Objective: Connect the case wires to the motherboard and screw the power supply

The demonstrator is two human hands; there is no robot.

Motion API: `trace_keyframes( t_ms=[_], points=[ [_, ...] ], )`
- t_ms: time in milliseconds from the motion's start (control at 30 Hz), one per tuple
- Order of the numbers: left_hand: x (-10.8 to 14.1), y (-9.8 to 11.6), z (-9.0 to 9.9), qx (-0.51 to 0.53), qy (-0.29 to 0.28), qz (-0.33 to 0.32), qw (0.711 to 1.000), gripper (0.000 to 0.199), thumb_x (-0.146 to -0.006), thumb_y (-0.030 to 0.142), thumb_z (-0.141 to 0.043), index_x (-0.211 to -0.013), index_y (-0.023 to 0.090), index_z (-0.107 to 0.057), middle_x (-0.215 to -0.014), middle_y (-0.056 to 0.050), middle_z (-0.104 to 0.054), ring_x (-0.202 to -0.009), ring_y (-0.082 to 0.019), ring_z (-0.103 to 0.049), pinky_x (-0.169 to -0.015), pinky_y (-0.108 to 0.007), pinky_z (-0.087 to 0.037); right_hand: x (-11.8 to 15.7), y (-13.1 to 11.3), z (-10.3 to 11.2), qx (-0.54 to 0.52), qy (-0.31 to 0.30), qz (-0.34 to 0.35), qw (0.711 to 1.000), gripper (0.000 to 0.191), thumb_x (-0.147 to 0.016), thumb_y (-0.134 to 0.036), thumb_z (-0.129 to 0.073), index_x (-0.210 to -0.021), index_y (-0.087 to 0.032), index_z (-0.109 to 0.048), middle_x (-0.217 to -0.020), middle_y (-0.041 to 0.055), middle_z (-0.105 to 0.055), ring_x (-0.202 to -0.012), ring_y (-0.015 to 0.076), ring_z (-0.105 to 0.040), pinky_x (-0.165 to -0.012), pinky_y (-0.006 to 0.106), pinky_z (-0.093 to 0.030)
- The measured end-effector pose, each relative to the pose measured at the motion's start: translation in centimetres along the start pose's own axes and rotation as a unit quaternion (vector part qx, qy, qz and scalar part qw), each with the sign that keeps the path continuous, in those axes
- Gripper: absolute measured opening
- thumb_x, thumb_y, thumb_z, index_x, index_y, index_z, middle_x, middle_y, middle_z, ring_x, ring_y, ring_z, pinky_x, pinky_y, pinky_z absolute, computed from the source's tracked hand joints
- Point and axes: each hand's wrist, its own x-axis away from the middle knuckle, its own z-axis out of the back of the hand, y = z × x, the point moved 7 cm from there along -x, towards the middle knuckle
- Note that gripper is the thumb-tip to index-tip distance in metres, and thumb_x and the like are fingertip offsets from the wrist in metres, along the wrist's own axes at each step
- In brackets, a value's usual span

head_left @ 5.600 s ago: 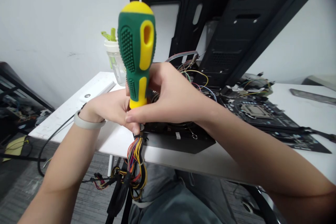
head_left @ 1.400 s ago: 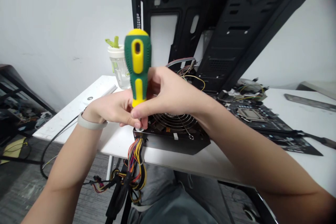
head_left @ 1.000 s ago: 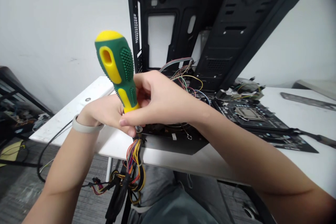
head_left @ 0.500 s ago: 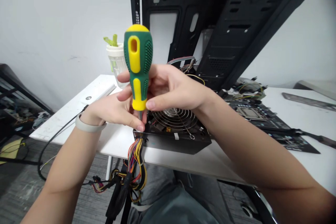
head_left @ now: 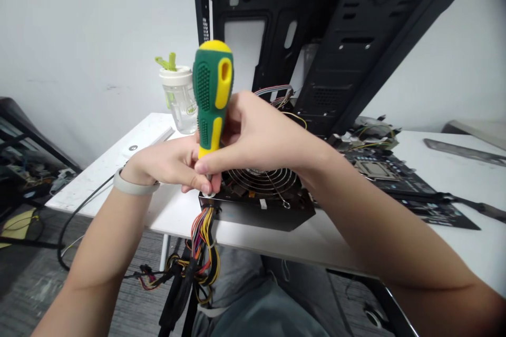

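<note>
A green and yellow screwdriver [head_left: 213, 96] stands nearly upright over the near left corner of a black computer power supply [head_left: 259, 213]. My right hand [head_left: 256, 137] is closed around the lower part of its handle, the thumb lying across the collar. Lower down, my left hand [head_left: 172, 168] pinches the shaft close to the tip with thumb and fingers. The tip itself is hidden behind those fingers. A round wire fan grille [head_left: 263, 180] covers the top of the power supply. From its front hangs a bundle of coloured cables [head_left: 203, 234], dropping past the table edge.
A black computer case [head_left: 332, 63] rises behind the power supply. To the right lie a motherboard [head_left: 395, 174] and a flat metal strip [head_left: 462, 151] on the white table [head_left: 98, 168]. A clear cup [head_left: 182, 102] with a white lid stands at the back left.
My right hand has turned the screwdriver, so the yellow hole side of its handle now faces right. Its fingers have closed in around the handle, and the handle top leans slightly rightward.
</note>
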Motion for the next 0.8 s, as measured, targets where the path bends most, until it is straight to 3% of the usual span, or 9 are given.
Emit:
trace_keyframes(
  t_ms=[100, 233, 333, 400, 600, 800],
  points=[
    [0.3, -0.2, -0.6, 0.061, -0.067, 0.022, 0.996, 0.044, -0.078, 0.052, -0.067, -0.076, 0.008, -0.064, -0.062, -0.005, -0.064, -0.04, -0.005, -0.049, -0.038, -0.014, -0.043, -0.1, -0.1, -0.1, 0.035, 0.023, 0.004, 0.999, 0.02, -0.066, -0.024, -0.069, -0.075, -0.011, -0.057, -0.066, -0.0022, -0.062, -0.062, 0.0104, -0.063, -0.052, 0.016, -0.049],
    [0.5, -0.1, -0.5, 0.052, -0.073, 0.01, 0.996, 0.039, -0.082, 0.046, -0.065, -0.081, 0.007, -0.065, -0.059, -0.005, -0.063, -0.042, -0.006, -0.05, -0.042, -0.016, -0.045, -0.2, 0.3, 0.1, 0.102, 0.087, 0.006, 0.991, 0.024, -0.068, -0.033, -0.067, -0.072, -0.012, -0.056, -0.063, -0.0007, -0.057, -0.068, 0.014, -0.062, -0.052, 0.018, -0.048],
    [0.5, -0.1, -0.6, 0.055, -0.072, 0.003, 0.996, 0.041, -0.085, 0.048, -0.06, -0.081, 0.007, -0.065, -0.051, -0.003, -0.059, -0.041, -0.007, -0.049, -0.043, -0.017, -0.045, -0.4, 0.5, 0.0, 0.116, 0.102, 0.018, 0.988, 0.026, -0.07, -0.037, -0.066, -0.071, -0.013, -0.054, -0.061, -0.0013, -0.054, -0.066, 0.0125, -0.06, -0.051, 0.018, -0.047],
    [0.5, -0.2, -0.5, 0.038, -0.073, 0.0, 0.997, 0.037, -0.085, 0.044, -0.061, -0.082, 0.008, -0.066, -0.056, -0.006, -0.063, -0.043, -0.008, -0.051, -0.043, -0.017, -0.046, -0.4, 0.6, 0.1, 0.117, 0.103, 0.024, 0.988, 0.026, -0.068, -0.036, -0.067, -0.07, -0.014, -0.053, -0.06, -0.0023, -0.052, -0.064, 0.0108, -0.058, -0.05, 0.017, -0.046],
    [0.4, 0.3, 0.1, -0.037, -0.038, -0.057, 0.997, 0.021, -0.081, 0.028, -0.064, -0.082, 0.007, -0.065, -0.075, -0.01, -0.068, -0.067, -0.013, -0.062, -0.059, -0.019, -0.052, -0.1, 0.4, -0.3, 0.059, 0.036, 0.024, 0.997, 0.024, -0.069, -0.032, -0.068, -0.075, -0.013, -0.056, -0.066, -0.0016, -0.056, -0.065, 0.0108, -0.057, -0.053, 0.019, -0.047],
    [0.3, 0.1, 0.3, 0.008, 0.005, -0.079, 0.997, 0.02, -0.076, 0.025, -0.07, -0.073, 0.01, -0.057, -0.066, 0.0, -0.058, -0.061, -0.008, -0.051, -0.055, -0.014, -0.045, 0.3, -0.3, -0.2, 0.016, -0.044, 0.044, 0.998, 0.021, -0.066, -0.024, -0.072, -0.076, -0.013, -0.057, -0.07, -0.0022, -0.06, -0.067, 0.0097, -0.059, -0.058, 0.02, -0.05]
  ],
)
